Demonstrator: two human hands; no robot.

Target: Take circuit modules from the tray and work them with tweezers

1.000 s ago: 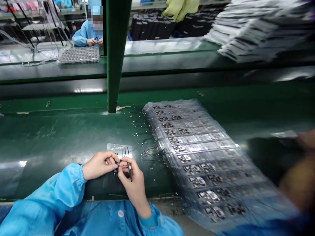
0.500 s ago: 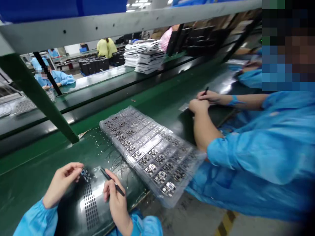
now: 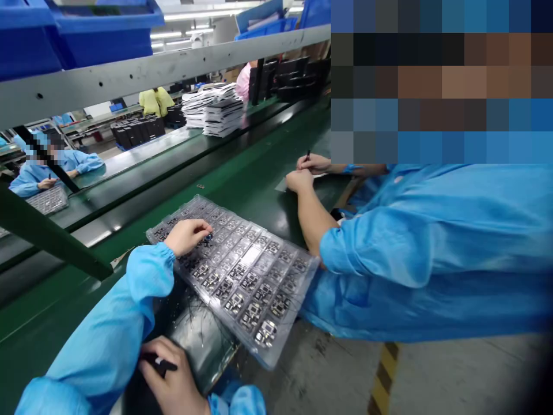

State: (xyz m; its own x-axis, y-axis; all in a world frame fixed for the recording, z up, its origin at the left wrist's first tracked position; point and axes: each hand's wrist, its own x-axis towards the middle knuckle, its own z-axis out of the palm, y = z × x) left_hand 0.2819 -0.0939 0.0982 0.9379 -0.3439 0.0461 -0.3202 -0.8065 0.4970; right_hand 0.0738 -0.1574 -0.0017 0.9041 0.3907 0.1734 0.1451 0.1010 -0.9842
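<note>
My left hand [image 3: 186, 236] reaches across to a clear plastic tray [image 3: 298, 283] of small electronic parts. Its fingers pinch a small dark part [image 3: 208, 237] over a cell near the tray's far left side. My right hand [image 3: 170, 377] rests low at the bench's near edge, closed around black tweezers [image 3: 158, 362]. Both arms wear light blue sleeves. A dark mat with loose wire bits [image 3: 203, 334] lies between my right hand and the tray.
A co-worker in a blue gown [image 3: 415, 248] sits close on my right, hands [image 3: 302, 173] on the green bench [image 3: 259, 167], one holding a black tool. A green post [image 3: 47, 236] slants at left. Stacked trays [image 3: 213, 109] and another worker [image 3: 47, 170] lie beyond.
My left hand has moved from the mat to the tray, carrying the small part. My right hand has dropped back toward me with the tweezers. The view has swung further right.
</note>
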